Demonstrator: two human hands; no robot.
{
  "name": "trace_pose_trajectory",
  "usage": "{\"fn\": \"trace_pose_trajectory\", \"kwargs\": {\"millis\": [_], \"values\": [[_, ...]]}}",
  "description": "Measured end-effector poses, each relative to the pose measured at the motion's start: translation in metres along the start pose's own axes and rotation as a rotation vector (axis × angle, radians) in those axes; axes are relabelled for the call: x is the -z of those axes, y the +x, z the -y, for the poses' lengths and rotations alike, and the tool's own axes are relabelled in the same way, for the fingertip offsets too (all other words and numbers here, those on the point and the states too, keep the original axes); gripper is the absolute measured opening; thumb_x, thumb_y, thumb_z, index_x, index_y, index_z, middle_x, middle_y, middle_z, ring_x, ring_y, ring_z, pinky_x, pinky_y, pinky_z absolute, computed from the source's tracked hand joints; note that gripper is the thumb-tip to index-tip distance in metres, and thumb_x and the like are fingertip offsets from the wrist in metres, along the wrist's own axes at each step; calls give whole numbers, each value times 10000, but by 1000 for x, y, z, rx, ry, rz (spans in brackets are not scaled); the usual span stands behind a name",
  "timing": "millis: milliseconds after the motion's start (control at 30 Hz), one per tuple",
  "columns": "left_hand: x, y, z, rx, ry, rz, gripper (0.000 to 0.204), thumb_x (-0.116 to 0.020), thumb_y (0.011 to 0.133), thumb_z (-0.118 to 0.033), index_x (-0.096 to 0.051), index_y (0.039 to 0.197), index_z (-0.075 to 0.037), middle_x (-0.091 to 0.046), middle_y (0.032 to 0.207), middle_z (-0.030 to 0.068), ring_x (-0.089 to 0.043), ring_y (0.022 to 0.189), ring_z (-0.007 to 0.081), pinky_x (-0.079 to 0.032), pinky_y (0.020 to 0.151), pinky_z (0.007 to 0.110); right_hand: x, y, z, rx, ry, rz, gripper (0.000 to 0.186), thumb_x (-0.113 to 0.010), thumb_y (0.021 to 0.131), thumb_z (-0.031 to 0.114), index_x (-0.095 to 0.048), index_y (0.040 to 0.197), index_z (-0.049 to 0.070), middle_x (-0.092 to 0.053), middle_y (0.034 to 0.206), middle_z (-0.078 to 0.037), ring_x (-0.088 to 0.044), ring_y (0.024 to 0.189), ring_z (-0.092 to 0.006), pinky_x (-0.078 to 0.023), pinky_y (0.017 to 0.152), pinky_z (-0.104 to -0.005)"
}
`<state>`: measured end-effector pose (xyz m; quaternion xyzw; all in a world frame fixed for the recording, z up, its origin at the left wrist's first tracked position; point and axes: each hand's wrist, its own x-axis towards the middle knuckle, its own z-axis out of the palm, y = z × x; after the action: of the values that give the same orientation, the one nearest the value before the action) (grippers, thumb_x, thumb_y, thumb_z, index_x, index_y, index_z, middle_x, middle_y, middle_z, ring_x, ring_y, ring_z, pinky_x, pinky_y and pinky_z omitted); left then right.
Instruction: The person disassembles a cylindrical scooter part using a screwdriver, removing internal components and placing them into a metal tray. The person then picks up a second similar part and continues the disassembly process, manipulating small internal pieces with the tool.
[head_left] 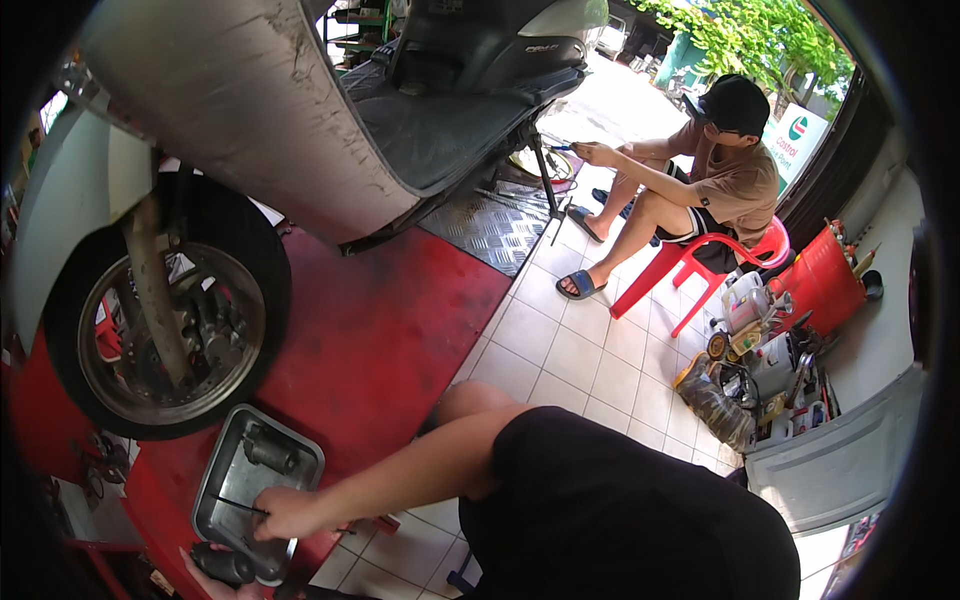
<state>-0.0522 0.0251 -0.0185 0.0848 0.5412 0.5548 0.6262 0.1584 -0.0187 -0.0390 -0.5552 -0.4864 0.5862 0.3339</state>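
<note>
A grey metal tray (209, 500) lies on the red platform beside the scooter's front wheel. My right hand (288, 513) is over the tray, its fingers closed on a thin black rod (238, 503) that points away to the left. The rod's exact kind is too small to tell. At the tray's near left corner, my left hand (212, 582) is wrapped round a dark cylindrical part (222, 564). A dull metal cylindrical part (271, 448) rests at the far end of the tray. Something grey at the tray's near end is partly covered by my hands.
The scooter's front wheel (165, 330) stands just beyond the tray on the red platform (370, 310). A person (735, 180) sits on a red plastic chair (690, 270) to the right. Bottles, tools and a red drum (826, 280) crowd the right wall.
</note>
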Motion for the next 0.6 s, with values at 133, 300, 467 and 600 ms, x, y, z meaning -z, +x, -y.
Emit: {"fn": "trace_pose_trajectory", "kwargs": {"millis": [133,300,467,600], "values": [[16,27,21,59,77,159,362,-606,952,-382,-604,1169,-93,-615,978,70,-613,921,171,-537,848,325,1,-35,30,199,-192,51,614,-690,859,364,-509,1277,-48,-648,995,-239,-633,986,-386,-506,874,-427],[-18,2,51,62,-121,260,533,-558,926,-473,-549,1290,-83,-597,1187,124,-583,1093,264,-493,948,404,2,-38,33,249,-305,-104,718,-699,859,447,-447,1332,-31,-603,993,-253,-623,982,-396,-511,853,-451],[-44,-25,47,50,-206,261,567,-591,893,-484,-555,1282,-73,-600,1255,135,-590,1142,295,-480,981,440,10,-25,34,420,-531,-204,611,-704,846,425,-510,1188,-44,-634,865,-232,-657,818,-411,-537,740,-463],[-51,-37,44,44,-226,284,599,-600,882,-483,-543,1293,-52,-590,1297,142,-573,1199,308,-468,1009,446,16,-23,42,461,-623,-233,577,-701,838,426,-537,1111,-55,-638,806,-221,-660,757,-404,-534,691,-463]]}}
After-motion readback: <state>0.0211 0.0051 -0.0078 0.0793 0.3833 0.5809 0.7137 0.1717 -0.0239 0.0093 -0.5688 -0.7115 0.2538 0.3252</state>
